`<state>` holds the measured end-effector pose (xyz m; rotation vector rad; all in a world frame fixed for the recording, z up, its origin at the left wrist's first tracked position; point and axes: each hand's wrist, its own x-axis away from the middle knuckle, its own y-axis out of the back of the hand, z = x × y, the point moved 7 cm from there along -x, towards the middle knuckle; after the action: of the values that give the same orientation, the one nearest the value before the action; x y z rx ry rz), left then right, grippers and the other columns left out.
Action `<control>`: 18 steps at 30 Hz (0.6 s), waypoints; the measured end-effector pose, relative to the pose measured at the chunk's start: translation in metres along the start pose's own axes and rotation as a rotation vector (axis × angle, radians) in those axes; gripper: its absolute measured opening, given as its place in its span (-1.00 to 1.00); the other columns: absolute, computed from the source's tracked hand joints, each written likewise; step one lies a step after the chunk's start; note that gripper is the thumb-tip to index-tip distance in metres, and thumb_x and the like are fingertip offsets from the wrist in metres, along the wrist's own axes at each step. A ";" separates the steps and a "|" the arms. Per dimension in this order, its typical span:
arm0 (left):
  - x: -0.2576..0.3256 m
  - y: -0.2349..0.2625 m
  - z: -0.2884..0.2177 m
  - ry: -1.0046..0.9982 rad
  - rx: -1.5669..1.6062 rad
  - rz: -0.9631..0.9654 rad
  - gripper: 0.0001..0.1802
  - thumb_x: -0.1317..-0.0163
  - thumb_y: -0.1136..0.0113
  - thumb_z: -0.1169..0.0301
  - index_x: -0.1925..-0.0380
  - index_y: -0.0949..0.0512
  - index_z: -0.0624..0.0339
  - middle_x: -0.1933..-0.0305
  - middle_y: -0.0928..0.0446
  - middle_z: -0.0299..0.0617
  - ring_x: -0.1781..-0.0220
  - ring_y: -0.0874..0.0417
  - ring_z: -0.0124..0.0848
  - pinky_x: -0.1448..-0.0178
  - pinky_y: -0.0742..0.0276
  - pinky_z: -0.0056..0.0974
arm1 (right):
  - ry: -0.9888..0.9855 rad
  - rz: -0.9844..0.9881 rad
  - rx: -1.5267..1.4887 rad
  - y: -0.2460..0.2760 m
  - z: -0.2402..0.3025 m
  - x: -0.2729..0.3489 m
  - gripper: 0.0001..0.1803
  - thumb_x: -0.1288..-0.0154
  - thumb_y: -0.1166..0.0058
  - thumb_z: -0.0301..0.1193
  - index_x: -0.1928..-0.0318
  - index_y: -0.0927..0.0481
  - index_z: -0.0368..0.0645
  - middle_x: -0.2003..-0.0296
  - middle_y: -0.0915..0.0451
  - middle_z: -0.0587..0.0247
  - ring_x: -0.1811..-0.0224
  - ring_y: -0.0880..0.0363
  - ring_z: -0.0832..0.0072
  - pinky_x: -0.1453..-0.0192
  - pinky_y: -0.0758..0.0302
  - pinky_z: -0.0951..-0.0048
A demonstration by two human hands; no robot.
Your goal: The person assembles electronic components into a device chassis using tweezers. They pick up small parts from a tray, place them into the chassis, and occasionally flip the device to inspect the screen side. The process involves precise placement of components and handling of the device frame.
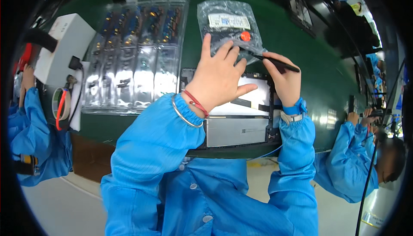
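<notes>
From where I stand, the green bench (320,89) is busy on its left side: a clear tray (186,25) whose five upper compartments hold blue-and-gold parts (171,26), then one white box (71,51) and one red-banded roll (61,110) beyond it. Glare on the tray hides what its lower compartments hold. Co-workers in blue sleeves sit to either side.

In front of the person lies one dark-framed device (236,132) with a silver plate in its near half; the left hand (218,77) and forearm block the view of its left part. Just past the device is one clear plastic bag (230,10), with one white label and one round red sticker.

The left hand is open, fingers spread over the bag's near end; I can't tell how hard it presses, if at all. The right hand (287,83) pinches one slim black tool (289,67) between thumb and fingers, at the bag's near right corner. The tool's long axis runs nearly sideways, its tip pointing left and slightly away from the person. The bag's long axis runs away from the person, leaning a little left.
</notes>
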<state>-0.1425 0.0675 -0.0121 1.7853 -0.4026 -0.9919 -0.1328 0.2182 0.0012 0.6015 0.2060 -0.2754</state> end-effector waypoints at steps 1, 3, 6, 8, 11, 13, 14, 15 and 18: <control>0.000 0.001 0.003 -0.002 -0.027 -0.001 -0.41 -0.10 0.03 -0.12 0.09 -0.52 0.11 -0.06 -0.42 -0.07 -0.23 -0.28 -0.21 -0.26 0.18 0.32 | -0.050 -0.008 -0.046 0.005 0.003 0.002 -0.83 -0.10 -0.13 -0.55 0.25 -0.61 -0.28 0.34 -0.62 0.25 0.30 -0.51 0.65 0.21 -0.42 0.63; -0.002 0.001 0.001 -0.028 -0.040 -0.029 -0.44 -0.06 -0.05 -0.06 0.07 -0.49 0.11 -0.03 -0.43 -0.13 -0.20 -0.30 -0.24 -0.24 0.11 0.33 | -0.019 -0.042 -0.274 0.022 0.009 0.015 -0.80 -0.12 -0.09 -0.58 0.20 -0.58 -0.32 0.28 -0.59 0.17 0.23 -0.50 0.58 0.13 -0.41 0.61; -0.003 0.022 -0.001 -0.085 0.040 -0.083 -0.54 0.01 -0.19 0.13 0.11 -0.48 0.07 0.07 -0.46 -0.25 -0.06 -0.40 -0.32 -0.21 -0.07 0.17 | 0.010 -0.161 -0.486 0.056 0.022 0.057 -0.81 -0.16 0.00 -0.63 0.19 -0.53 -0.35 0.20 -0.53 0.06 0.17 -0.51 0.44 0.07 -0.45 0.48; -0.002 0.045 -0.001 -0.104 0.155 -0.119 -0.61 0.05 -0.23 0.29 0.15 -0.48 0.05 0.16 -0.48 -0.31 0.09 -0.49 -0.40 -0.14 -0.22 -0.11 | 0.062 -0.245 -0.684 0.072 0.028 0.094 -0.81 -0.17 0.01 -0.60 0.17 -0.48 -0.34 0.18 -0.50 0.05 0.19 -0.51 0.38 0.09 -0.49 0.43; 0.019 0.104 -0.006 -0.105 0.641 -0.206 -0.72 -0.12 -0.09 0.38 0.15 -0.50 0.18 0.19 -0.52 -0.16 0.15 -0.55 -0.31 0.05 -0.41 -0.25 | 0.106 -0.264 -1.082 0.051 0.059 0.139 -0.75 -0.18 -0.06 -0.47 0.14 -0.41 -0.29 0.19 -0.48 0.05 0.23 -0.50 0.37 0.14 -0.51 0.43; 0.051 0.133 0.006 0.035 0.860 -0.310 -0.73 -0.20 -0.01 0.38 0.14 -0.49 0.27 0.16 -0.53 -0.10 0.16 -0.56 -0.30 0.09 -0.45 -0.26 | 0.007 -0.136 -1.309 -0.001 0.085 0.158 -0.73 -0.16 -0.11 -0.43 0.16 -0.40 -0.27 0.21 -0.48 0.04 0.23 -0.50 0.36 0.13 -0.51 0.38; 0.072 0.146 0.013 0.104 0.966 -0.363 -0.72 -0.24 0.03 0.37 0.14 -0.49 0.31 0.15 -0.53 -0.06 0.17 -0.57 -0.30 0.11 -0.46 -0.26 | -0.123 -0.100 -1.444 -0.035 0.097 0.165 -0.74 -0.17 -0.09 -0.43 0.17 -0.41 -0.30 0.19 -0.48 0.00 0.24 -0.50 0.35 0.12 -0.51 0.33; 0.104 0.151 0.027 0.277 1.167 -0.440 -0.64 -0.32 0.17 0.31 0.12 -0.47 0.39 0.11 -0.52 -0.01 0.15 -0.56 -0.31 0.05 -0.46 -0.28 | -0.177 0.110 -1.526 -0.074 0.124 0.165 -0.76 -0.20 -0.03 -0.46 0.16 -0.43 -0.35 0.21 -0.50 -0.02 0.24 -0.51 0.33 0.11 -0.51 0.30; 0.218 0.143 0.085 0.751 1.505 -0.828 -0.58 -0.35 0.23 0.22 0.04 -0.35 0.38 0.17 -0.51 -0.03 0.20 -0.57 -0.33 0.10 -0.50 -0.29 | -0.612 0.606 -1.709 -0.200 0.174 0.187 -0.71 -0.25 0.02 -0.45 0.05 -0.43 -0.33 0.17 -0.51 0.08 0.11 -0.50 0.40 0.03 -0.45 0.38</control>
<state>-0.0518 -0.1907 0.0053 3.6737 0.2374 -0.2933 -0.0003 -0.0772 -0.0139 -1.1209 -0.3522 0.3462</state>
